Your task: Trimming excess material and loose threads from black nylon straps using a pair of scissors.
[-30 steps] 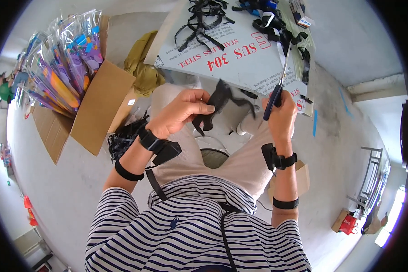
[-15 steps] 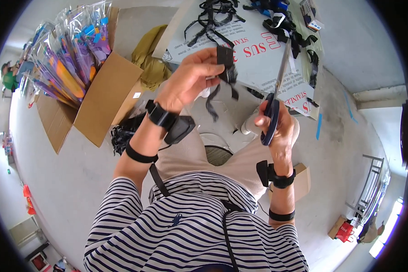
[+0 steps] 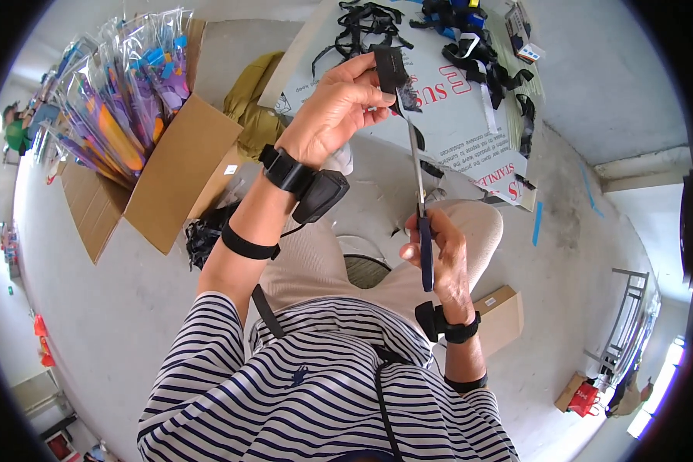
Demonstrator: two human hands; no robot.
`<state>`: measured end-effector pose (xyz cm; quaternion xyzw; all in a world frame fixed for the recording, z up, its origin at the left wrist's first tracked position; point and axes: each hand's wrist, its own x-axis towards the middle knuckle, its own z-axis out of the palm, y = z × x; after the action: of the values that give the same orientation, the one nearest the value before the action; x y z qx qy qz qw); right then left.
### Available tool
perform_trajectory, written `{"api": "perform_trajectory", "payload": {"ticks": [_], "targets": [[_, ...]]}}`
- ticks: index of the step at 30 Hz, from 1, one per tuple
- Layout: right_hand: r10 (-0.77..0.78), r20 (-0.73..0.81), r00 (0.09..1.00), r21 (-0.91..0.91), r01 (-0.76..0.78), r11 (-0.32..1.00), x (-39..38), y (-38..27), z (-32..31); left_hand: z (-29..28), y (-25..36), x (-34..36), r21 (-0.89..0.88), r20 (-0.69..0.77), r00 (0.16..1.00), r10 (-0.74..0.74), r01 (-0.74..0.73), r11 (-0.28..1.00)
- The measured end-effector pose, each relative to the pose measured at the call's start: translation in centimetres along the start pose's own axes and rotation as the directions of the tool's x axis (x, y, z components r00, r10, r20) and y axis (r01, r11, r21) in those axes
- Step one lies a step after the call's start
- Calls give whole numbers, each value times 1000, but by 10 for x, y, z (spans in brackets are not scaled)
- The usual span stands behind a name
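My left hand [image 3: 335, 112] is raised over the board, pinching a dark black strip [image 3: 390, 75] with a frayed, crumpled end. My right hand [image 3: 451, 262], lower and to the right, grips scissors [image 3: 425, 239] with dark blue handles. Their long blades point up to the strip just beside my left fingertips; whether they touch it I cannot tell. The grey printed board [image 3: 462, 138] is behind both hands, with tangled black strips [image 3: 366, 19] and a darker heap of strips [image 3: 477, 54] on it.
At left, an open cardboard box [image 3: 169, 173] holds several bagged colourful items, beside an olive cloth [image 3: 254, 115] and a black bundle [image 3: 204, 239]. A small carton [image 3: 493, 319] lies by my right leg. A metal rack [image 3: 624, 308] and red bag [image 3: 584, 399] are at far right.
My left hand has risen with the black strip. My right hand has moved down and left, swinging the scissor blades over to the strip.
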<state>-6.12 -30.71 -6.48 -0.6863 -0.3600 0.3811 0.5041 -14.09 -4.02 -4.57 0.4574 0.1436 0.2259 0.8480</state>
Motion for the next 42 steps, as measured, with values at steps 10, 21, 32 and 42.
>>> {"api": "perform_trajectory", "payload": {"ticks": [10, 21, 32, 42], "targets": [[34, -4, 999, 151, -33, 988, -11, 2, -8, 5, 5, -9, 112, -19, 1000, -13, 15, 994], [86, 113, 990, 180, -105, 978, -12, 0, -4, 15, -5, -24, 98, 4, 999, -50, 49, 994], [39, 104, 994, 215, -61, 975, 17, -22, 0, 24, -25, -24, 64, 47, 999, -16, 13, 998], [39, 63, 997, 310, -57, 949, 25, -18, 7, 20, -43, -26, -4, 41, 999, 14, -14, 1000]]}}
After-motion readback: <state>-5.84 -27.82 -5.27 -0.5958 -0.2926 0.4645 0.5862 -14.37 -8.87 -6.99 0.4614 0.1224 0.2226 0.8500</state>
